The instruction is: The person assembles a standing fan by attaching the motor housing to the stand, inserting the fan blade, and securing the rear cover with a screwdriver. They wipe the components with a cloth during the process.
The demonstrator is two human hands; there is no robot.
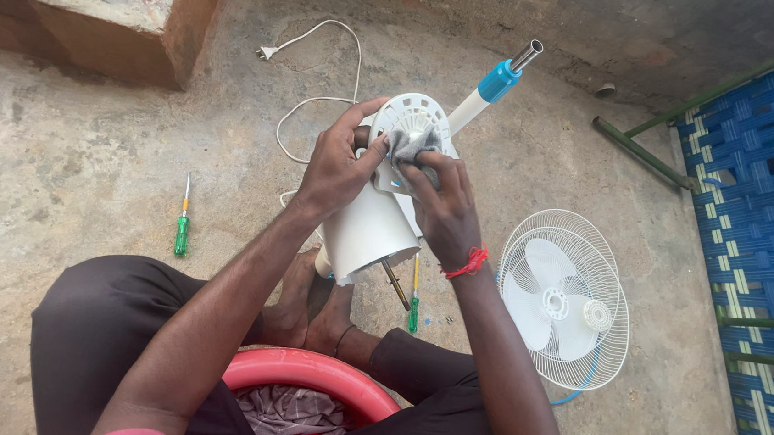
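Head camera, looking steeply down, close over hands, floor.

A screwdriver [183, 225] lies left of the fan housing [379, 198], the fan grille [566, 301] right.

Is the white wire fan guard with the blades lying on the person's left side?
No, the white wire fan guard lies on the concrete floor beside the right hand.

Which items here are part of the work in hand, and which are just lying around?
In hand:
- white fan motor housing, held by left hand
- grey cloth, pressed on it by right hand

Lying about:
- fan grille with blades
- green screwdriver
- second green screwdriver
- red basin
- blue woven cot
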